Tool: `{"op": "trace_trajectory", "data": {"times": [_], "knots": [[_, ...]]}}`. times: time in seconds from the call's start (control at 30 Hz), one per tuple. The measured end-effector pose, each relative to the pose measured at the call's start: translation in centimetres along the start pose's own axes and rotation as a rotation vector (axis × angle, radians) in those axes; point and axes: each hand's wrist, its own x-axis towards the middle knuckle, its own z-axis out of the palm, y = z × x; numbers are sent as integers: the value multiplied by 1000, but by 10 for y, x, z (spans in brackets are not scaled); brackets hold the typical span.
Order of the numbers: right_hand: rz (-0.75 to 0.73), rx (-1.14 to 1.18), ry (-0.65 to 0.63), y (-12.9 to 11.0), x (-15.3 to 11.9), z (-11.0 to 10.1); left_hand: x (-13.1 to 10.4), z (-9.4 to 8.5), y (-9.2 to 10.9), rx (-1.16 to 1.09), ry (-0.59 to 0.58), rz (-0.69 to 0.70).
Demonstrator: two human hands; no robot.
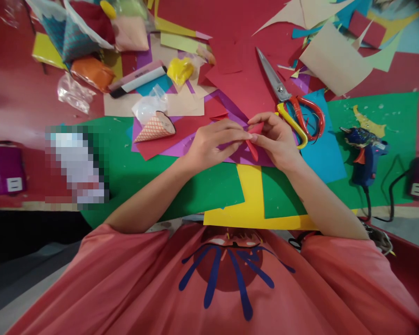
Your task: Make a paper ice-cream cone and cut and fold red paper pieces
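Note:
Between my two hands is a small piece of folded red paper (253, 150). My left hand (212, 142) pinches its left side with thumb and fingertips. My right hand (275, 137) grips its upper right part, the fingers curled around it. Part of the paper is hidden behind the fingers. Another small folded red piece (219, 116) lies just beyond my left hand. Left of that hand rests a paper cone (155, 128) with a checked pattern. Scissors (281, 90) with red and yellow handles lie beyond my right hand, blades pointing away.
A blue glue gun (368, 160) with a black cord lies at the right on green paper (401, 121). A pink-and-white marker (139, 80), yellow clay (180, 70) and clay bags are at upper left. Beige paper scraps (335, 60) fill the upper right. A blurred-out object (78, 167) lies left.

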Motion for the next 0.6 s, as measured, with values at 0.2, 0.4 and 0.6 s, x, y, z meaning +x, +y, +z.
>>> {"op": "trace_trajectory", "data": {"times": [0.2,0.4,0.6], "knots": [[40,53,-3,-4,0,-1,2,-2,0,-25,35,41],[35,78,55,-6,3,1,3,-3,1,-34,-3,29],[0,80,53,-1,4,-1,1,-3,5,-69,-79,-108]]}}
